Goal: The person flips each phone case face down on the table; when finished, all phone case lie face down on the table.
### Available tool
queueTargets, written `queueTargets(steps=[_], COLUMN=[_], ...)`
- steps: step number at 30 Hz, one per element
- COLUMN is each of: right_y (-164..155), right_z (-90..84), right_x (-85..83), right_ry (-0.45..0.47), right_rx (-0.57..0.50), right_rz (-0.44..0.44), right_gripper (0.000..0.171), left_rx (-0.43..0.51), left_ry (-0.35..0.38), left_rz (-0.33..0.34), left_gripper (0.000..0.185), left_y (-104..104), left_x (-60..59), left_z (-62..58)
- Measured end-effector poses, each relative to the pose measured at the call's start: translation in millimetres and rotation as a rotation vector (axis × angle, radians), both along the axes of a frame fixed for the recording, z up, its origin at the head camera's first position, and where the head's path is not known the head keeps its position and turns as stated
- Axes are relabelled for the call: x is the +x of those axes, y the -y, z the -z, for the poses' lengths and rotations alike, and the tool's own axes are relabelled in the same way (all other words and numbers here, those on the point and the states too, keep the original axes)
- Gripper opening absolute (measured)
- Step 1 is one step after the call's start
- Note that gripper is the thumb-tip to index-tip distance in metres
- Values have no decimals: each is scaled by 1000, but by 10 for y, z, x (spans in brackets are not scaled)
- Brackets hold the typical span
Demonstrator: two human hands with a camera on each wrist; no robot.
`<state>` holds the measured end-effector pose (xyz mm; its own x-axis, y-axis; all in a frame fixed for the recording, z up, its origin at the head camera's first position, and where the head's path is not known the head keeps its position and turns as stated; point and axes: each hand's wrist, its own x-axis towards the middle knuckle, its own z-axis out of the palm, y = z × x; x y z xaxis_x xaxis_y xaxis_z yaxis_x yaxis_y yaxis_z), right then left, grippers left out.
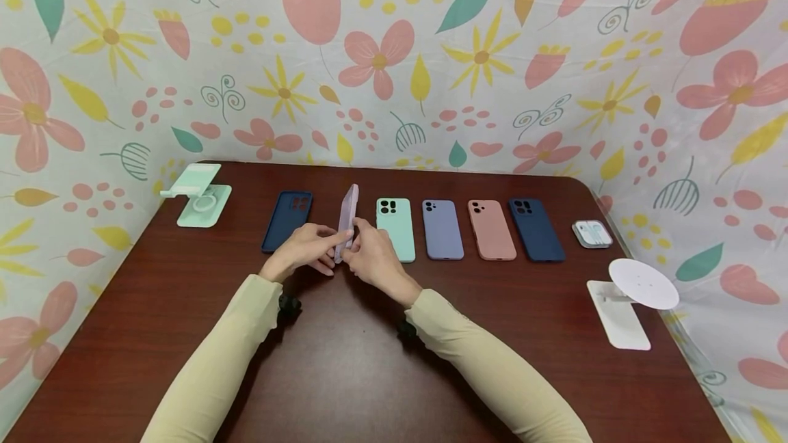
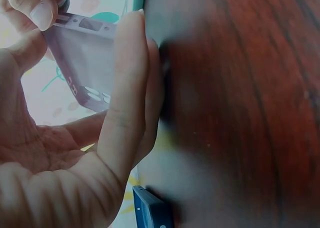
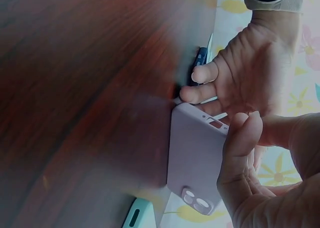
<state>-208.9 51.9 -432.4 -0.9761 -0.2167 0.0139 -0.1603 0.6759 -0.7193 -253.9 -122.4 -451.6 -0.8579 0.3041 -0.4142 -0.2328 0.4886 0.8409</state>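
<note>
A lilac phone case (image 1: 347, 207) stands upright on edge between the hands, its hollow inside facing left and its back with camera holes facing right. My right hand (image 1: 377, 256) pinches its near upper corner between thumb and fingers. My left hand (image 1: 304, 246) holds it from the other side, thumb at the same corner; in the left wrist view its long fingers (image 2: 127, 78) reach past the case's lower side. The right wrist view shows the case's smooth back (image 3: 195, 148) and the port cutouts in its end.
A navy case (image 1: 286, 221) lies left of the hands. Rightward in a row lie a mint case (image 1: 397, 227), a blue-lavender case (image 1: 442, 231), a pink case (image 1: 492, 231) and another navy case (image 1: 537, 231). Beyond are boxed earphones (image 1: 592, 234), a white stand (image 1: 622, 320) and, far left, a mint stand (image 1: 203, 207).
</note>
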Motion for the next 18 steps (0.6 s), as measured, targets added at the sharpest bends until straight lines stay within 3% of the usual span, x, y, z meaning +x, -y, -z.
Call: queueTargets(steps=[12, 18], right_y=[34, 60], right_z=[49, 103], right_x=[-40, -110], right_ry=[61, 136], right_rx=[-70, -92], right_rz=[-48, -57], right_gripper=[76, 80], left_rx=[92, 120], left_ry=[37, 27], left_rz=[16, 11], left_gripper=[65, 67], left_y=[78, 126], left_x=[-4, 1], left_z=[-21, -63])
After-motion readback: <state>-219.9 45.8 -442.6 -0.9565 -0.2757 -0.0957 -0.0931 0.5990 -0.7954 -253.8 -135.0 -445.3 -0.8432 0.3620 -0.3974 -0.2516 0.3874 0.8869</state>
